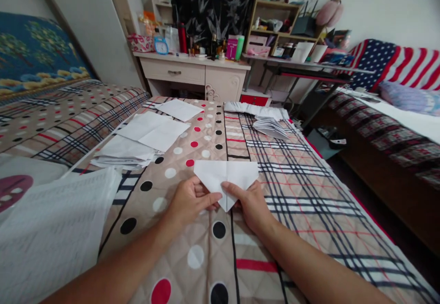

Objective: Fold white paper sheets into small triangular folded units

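Between both hands is a folded sheet of white paper (pixel 227 171), with a straight far edge and two slanting sides that meet in a point toward me. A crease runs down its middle. My left hand (pixel 192 198) grips the left slanting side, thumb on top and fingers underneath. From the right, my right hand (pixel 252 203) grips the other side, its thumb pressed on the paper near the centre crease. The fingers under the paper are partly hidden. Below it lies a quilted bedspread (pixel 195 253) with dots and plaid.
Stacked white sheets (pixel 151 132) lie to the left. Folded papers (pixel 270 127) and a long white strip (pixel 256 109) are at the far right of the bed. A printed sheet (pixel 58 221) is near left. Beyond stand a dresser (pixel 175 70) and a desk (pixel 309 63).
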Demonstrator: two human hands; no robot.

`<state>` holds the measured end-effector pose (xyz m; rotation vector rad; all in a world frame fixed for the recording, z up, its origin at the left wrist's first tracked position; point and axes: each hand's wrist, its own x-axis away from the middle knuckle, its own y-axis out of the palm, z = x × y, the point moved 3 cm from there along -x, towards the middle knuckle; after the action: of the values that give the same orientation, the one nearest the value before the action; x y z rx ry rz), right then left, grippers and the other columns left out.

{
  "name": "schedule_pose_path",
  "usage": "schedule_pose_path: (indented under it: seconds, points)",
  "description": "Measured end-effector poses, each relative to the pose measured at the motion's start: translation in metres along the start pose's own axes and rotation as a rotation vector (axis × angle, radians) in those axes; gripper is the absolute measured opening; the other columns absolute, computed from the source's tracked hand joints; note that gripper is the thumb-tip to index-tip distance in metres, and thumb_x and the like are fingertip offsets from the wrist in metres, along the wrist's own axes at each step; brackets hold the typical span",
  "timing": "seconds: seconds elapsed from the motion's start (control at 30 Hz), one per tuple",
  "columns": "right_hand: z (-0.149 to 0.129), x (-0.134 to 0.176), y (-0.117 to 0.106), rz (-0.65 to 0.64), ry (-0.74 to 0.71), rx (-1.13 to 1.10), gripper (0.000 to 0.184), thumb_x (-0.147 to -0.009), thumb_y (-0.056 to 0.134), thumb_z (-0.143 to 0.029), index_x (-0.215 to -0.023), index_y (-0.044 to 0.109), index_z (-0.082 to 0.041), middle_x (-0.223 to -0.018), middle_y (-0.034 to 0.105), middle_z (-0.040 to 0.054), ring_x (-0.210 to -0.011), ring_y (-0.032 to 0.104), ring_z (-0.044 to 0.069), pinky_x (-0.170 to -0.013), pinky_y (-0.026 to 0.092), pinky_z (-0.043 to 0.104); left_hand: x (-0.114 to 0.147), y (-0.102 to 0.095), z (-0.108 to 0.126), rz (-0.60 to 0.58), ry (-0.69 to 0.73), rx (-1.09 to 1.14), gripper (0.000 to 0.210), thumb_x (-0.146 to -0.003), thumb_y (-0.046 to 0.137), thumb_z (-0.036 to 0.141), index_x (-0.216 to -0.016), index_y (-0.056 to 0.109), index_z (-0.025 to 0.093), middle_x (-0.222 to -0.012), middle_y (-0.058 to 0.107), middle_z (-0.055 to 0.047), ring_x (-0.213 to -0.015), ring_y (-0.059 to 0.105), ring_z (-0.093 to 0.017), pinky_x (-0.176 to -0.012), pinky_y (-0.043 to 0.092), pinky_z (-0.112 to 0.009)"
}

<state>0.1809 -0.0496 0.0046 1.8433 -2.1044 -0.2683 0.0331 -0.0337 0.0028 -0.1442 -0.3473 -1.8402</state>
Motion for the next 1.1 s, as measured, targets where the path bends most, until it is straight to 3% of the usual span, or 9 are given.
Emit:
schedule_pose_path:
  seconds: [0.23, 0.37, 0.47, 0.57, 0.63, 0.83, 1.1]
  points:
    - [0.001, 0.001, 0.000, -0.049, -0.020, 0.041, 0.023, -0.071, 0.077, -0.028, -0.084, 0.065, -0.014, -0.070, 0.067, 0.0010, -0.055, 0.056, 0.013, -0.049, 0.043, 0.023, 0.003, 0.013, -0.002, -0.042, -0.079, -0.146, 0.033, -0.059, 0.083, 0.037, -0.069, 0.066, 0.010, -0.053, 0.066, -0.003, -0.043, 0.060, -0.011, -0.044, 0.047, -0.019]
    - [0.000, 0.002, 0.002, -0.064, -0.007, 0.035, 0.026, -0.071, 0.076, -0.031, -0.088, 0.066, -0.013, -0.072, 0.069, 0.0029, -0.056, 0.058, 0.014, -0.051, 0.044, 0.025, 0.006, 0.017, -0.001, -0.102, -0.130, -0.204, 0.037, -0.067, 0.077, 0.043, -0.056, 0.063, 0.011, -0.049, 0.063, -0.004, -0.038, 0.055, -0.008, -0.038, 0.038, -0.016]
    - [-0.001, 0.001, 0.002, -0.078, 0.021, 0.036, 0.028, -0.070, 0.078, -0.035, -0.082, 0.065, -0.013, -0.065, 0.065, -0.0001, -0.049, 0.049, 0.009, -0.047, 0.036, 0.021, 0.009, 0.015, -0.001, -0.084, -0.140, -0.171, 0.038, -0.068, 0.076, 0.045, -0.056, 0.063, 0.011, -0.050, 0.063, -0.004, -0.037, 0.053, -0.008, -0.037, 0.035, -0.016]
    - [0.001, -0.001, -0.001, -0.105, 0.055, -0.002, 0.029, -0.073, 0.077, -0.039, -0.071, 0.062, -0.014, -0.051, 0.052, -0.0056, -0.042, 0.036, 0.004, -0.042, 0.024, 0.018, 0.008, 0.011, -0.001, -0.010, -0.122, -0.129, 0.036, -0.068, 0.076, 0.045, -0.060, 0.064, 0.011, -0.051, 0.064, -0.004, -0.037, 0.052, -0.008, -0.037, 0.035, -0.016]
    - [0.003, -0.003, -0.003, -0.136, 0.062, -0.025, 0.029, -0.075, 0.075, -0.040, -0.071, 0.062, -0.014, -0.050, 0.048, -0.0064, -0.042, 0.034, 0.004, -0.041, 0.020, 0.018, 0.007, 0.008, -0.001, 0.028, -0.105, -0.114, 0.035, -0.067, 0.076, 0.044, -0.062, 0.065, 0.011, -0.051, 0.064, -0.003, -0.038, 0.052, -0.007, -0.038, 0.035, -0.016]
    - [0.004, -0.004, -0.006, -0.100, 0.028, -0.014, 0.030, -0.077, 0.073, -0.040, -0.069, 0.060, -0.015, -0.050, 0.046, -0.0072, -0.041, 0.032, 0.004, -0.041, 0.018, 0.019, 0.006, 0.006, 0.000, 0.032, -0.064, -0.126, 0.034, -0.067, 0.075, 0.042, -0.058, 0.064, 0.011, -0.049, 0.062, -0.003, -0.037, 0.050, -0.007, -0.038, 0.036, -0.016]
    - [0.003, -0.004, -0.011, 0.017, -0.045, 0.131, 0.047, -0.085, 0.061, -0.048, -0.052, 0.055, -0.016, -0.040, 0.045, -0.0045, -0.034, 0.030, 0.004, -0.037, 0.018, 0.021, 0.008, 0.008, -0.002, 0.037, -0.066, -0.182, 0.030, -0.066, 0.076, 0.037, -0.055, 0.063, 0.012, -0.048, 0.063, -0.003, -0.036, 0.050, -0.008, -0.036, 0.036, -0.017]
